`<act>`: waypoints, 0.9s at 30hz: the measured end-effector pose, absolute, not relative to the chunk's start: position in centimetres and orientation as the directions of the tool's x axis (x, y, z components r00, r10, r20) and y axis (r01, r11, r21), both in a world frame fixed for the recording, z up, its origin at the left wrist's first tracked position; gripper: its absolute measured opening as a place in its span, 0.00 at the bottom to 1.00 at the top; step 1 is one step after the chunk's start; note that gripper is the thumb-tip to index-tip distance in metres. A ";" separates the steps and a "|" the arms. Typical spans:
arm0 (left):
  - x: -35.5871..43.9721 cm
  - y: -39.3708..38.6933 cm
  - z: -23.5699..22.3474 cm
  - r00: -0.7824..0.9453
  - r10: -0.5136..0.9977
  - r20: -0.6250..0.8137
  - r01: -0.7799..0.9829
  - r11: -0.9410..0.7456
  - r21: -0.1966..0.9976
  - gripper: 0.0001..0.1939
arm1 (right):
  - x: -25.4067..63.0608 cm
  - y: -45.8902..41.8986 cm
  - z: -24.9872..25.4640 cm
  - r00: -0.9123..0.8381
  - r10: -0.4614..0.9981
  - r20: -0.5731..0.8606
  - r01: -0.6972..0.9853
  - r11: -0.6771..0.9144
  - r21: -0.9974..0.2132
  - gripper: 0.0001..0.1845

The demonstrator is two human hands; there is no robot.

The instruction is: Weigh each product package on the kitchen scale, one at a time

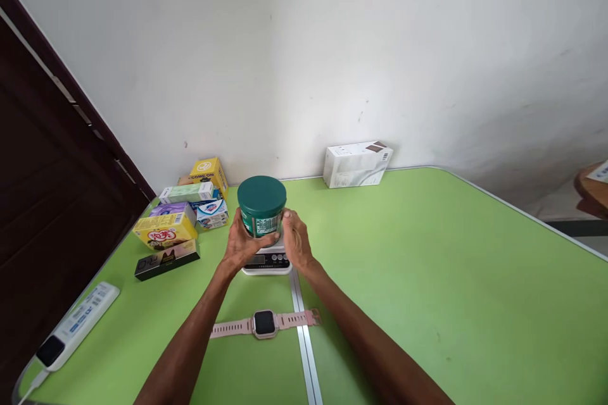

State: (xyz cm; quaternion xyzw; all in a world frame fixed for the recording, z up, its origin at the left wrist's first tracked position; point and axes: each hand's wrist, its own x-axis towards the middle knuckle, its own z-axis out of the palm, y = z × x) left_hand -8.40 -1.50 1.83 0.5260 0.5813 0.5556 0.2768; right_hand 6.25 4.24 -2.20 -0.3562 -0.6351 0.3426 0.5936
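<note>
A round tub (pixel 262 204) with a dark green lid and a printed barcode label is gripped from both sides by my hands. My left hand (pixel 243 242) wraps its left side, thumb across the front. On the right side, my right hand (pixel 296 239) presses with its fingers closed against it. Directly below is a white kitchen scale (pixel 266 270) with a small display and several buttons; whether the tub touches its platform is hidden by my hands. A smartwatch (pixel 264 324) with a pink strap lies flat in front of the scale, between my forearms.
Several boxes, including a yellow one (pixel 164 232) and a black one (pixel 167 259), are grouped at the left. A white box (pixel 357 166) stands against the wall. A white power strip (pixel 80 323) lies at the left edge of the green table (pixel 451 278).
</note>
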 end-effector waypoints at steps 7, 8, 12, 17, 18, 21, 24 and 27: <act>-9.9 -1.2 -0.7 -0.259 0.935 0.241 0.313 -0.155 0.937 0.44 | 5.8 4.3 -3.4 -0.076 0.850 0.521 0.128 0.526 -0.841 0.39; -9.8 -0.9 -1.0 -0.260 0.937 0.235 0.324 -0.144 0.935 0.44 | 6.0 4.4 -3.5 -0.074 0.852 0.518 0.130 0.523 -0.842 0.39; -9.7 -0.2 -1.7 -0.286 0.934 0.214 0.374 -0.097 0.922 0.44 | 6.3 4.6 -3.9 -0.080 0.857 0.509 0.123 0.515 -0.848 0.40; -10.4 -0.9 -1.1 -0.240 0.946 0.218 0.372 -0.118 0.921 0.54 | 6.9 5.1 -5.5 0.025 0.917 0.397 0.059 0.395 -0.917 0.43; -10.7 -1.2 -1.1 -0.257 0.939 0.227 0.352 -0.128 0.927 0.56 | 7.0 5.3 -5.9 0.064 0.937 0.344 0.037 0.342 -0.939 0.45; -12.2 -2.0 -1.9 -0.386 0.892 0.234 0.259 -0.139 0.956 0.53 | 7.6 5.9 -7.0 0.112 0.977 0.180 -0.076 0.189 -0.979 0.53; -13.4 -2.0 -4.1 -0.485 0.859 0.166 0.103 -0.132 0.986 0.52 | 7.8 6.2 -7.5 0.101 0.988 0.120 -0.162 0.135 -0.978 0.56; -13.9 -1.4 -6.4 -0.510 0.856 0.086 -0.054 -0.131 0.990 0.55 | 7.8 6.2 -7.5 0.102 0.987 0.121 -0.165 0.136 -0.977 0.56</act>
